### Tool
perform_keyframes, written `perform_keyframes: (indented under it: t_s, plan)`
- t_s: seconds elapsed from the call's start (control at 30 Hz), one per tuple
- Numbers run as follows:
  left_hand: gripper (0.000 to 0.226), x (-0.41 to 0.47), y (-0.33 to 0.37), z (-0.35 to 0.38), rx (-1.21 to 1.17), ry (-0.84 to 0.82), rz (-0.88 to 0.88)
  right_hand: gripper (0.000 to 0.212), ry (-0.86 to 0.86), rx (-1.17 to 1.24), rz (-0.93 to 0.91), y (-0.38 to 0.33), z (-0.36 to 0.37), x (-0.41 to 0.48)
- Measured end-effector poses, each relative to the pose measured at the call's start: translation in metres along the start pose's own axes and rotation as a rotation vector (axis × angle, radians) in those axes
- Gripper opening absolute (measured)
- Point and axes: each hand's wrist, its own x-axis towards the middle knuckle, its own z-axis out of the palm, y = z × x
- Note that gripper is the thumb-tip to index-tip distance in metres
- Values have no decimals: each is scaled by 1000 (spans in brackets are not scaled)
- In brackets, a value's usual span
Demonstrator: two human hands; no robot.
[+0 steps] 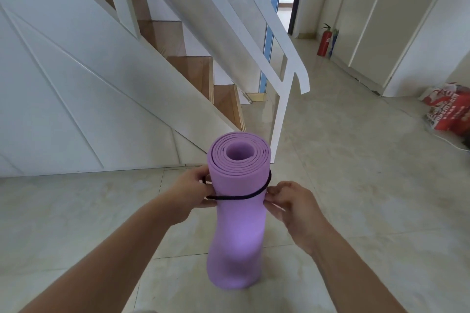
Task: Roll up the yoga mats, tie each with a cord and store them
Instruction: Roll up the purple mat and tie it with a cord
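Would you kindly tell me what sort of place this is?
Probably the ground floor of a home or small studio: a white staircase with wooden treads, a pale tiled floor, and a red fire extinguisher.

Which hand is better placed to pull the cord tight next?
Probably the left hand: it grips a loose loop of the cord beside the mat. The right hand only pinches it at the mat's other side.
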Motion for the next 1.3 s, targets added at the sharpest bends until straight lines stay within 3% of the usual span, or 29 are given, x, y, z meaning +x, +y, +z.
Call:
perform_keyframes:
  t_s: [0.03,0.2,0.33,0.47,0.73,0.87,0.97,1.1,1.3]
  plan:
    - [44,0,-3,-1,-13,-1,11,7,-1,3,18,-4,4,0]
    - [52,-4,-19,9,-34,104,167,11,69,-304,-20,-21,11,11]
    - [56,-1,-27,17,-86,164,241,5,41,-361,48,-29,0,23]
    - [34,18,-44,18,-128,325,189,13,116,-426,182,4,-19,41]
    - [13,65,-117,34,-180,397,-106,24,245,-439,293,66,-48,71]
    - [12,68,-142,42,-239,377,-219,17,170,-507,360,91,-58,68]
    - [10,72,-136,47,-218,340,-193,6,95,-520,335,82,-61,70]
    - [9,71,-130,48,-213,286,-174,19,73,-428,318,67,-65,77]
    - [11,70,-124,52,-108,352,-259,22,48,-505,258,73,-64,85]
